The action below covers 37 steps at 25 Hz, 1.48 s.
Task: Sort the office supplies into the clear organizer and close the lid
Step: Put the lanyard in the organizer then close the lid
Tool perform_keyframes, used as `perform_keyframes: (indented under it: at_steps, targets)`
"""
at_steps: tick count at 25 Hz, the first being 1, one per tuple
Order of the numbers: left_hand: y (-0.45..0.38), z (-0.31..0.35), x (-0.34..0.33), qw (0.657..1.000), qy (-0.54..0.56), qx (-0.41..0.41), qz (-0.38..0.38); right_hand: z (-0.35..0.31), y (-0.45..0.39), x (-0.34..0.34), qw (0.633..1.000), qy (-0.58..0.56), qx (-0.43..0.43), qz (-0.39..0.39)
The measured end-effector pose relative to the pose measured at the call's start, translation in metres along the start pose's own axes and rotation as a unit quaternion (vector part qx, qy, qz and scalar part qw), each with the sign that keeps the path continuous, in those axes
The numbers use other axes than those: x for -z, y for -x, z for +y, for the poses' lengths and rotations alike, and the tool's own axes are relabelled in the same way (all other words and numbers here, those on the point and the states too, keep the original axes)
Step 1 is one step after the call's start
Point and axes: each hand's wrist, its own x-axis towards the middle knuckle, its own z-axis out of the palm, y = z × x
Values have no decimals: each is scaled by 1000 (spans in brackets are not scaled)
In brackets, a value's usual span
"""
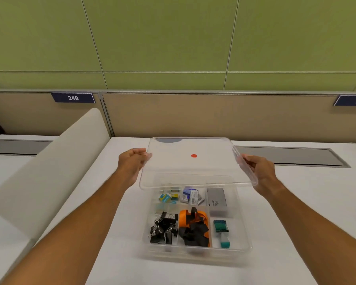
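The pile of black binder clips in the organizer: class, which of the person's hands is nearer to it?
Left. The left hand holds the lid's left edge, up and slightly left of the binder clips; the right hand holds the opposite edge, far across the organizer.

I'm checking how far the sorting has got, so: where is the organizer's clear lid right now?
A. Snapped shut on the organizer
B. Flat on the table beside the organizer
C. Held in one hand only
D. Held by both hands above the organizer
D: the left hand and right hand grip opposite edges of the clear lid, raised over the open organizer.
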Motion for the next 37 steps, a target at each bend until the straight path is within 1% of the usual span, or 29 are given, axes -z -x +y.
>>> perform_keyframes:
  at_steps: [3, 5, 8, 10, 13, 15, 18, 22, 27, 32, 34, 37]
  targets:
    - [9, -11, 10, 1000, -16, 9, -4, 13, 10, 12, 998, 66, 16, 6]
    - [16, -20, 17, 999, -33, 15, 2, 23, 18, 19, 991, 132, 31, -1]
    - [24, -35, 27, 995, -97, 24, 17, 37, 31, 30, 973, 227, 44, -6]
    - [30, -46, 32, 993, -117, 27, 13, 46, 37, 36, 961, 273, 42, 2]
    - [35, -60, 36, 988, -151, 33, 7, 58, 45, 42, 936, 348, 54, 25]
    - [39, -70, 39, 977, -212, 28, 9, 66, 48, 45, 921, 382, 61, 45]
    - [47, -82, 43, 949, -316, -6, 17, 75, 52, 46, 904, 419, 64, 64]
    - [52, -88, 42, 927, -373, -41, 21, 83, 56, 44, 884, 456, 63, 81]
    - [54, -89, 39, 912, -406, -55, 24, 84, 55, 43, 875, 472, 65, 87]
    - [56, -92, 41, 907, -417, -52, 25, 86, 55, 43, 871, 480, 58, 89]
    - [56, -91, 41, 905, -423, -46, 21, 87, 55, 42, 873, 478, 49, 79]
    - [54, -92, 42, 907, -420, -21, 20, 87, 55, 41, 859, 506, 49, 59]
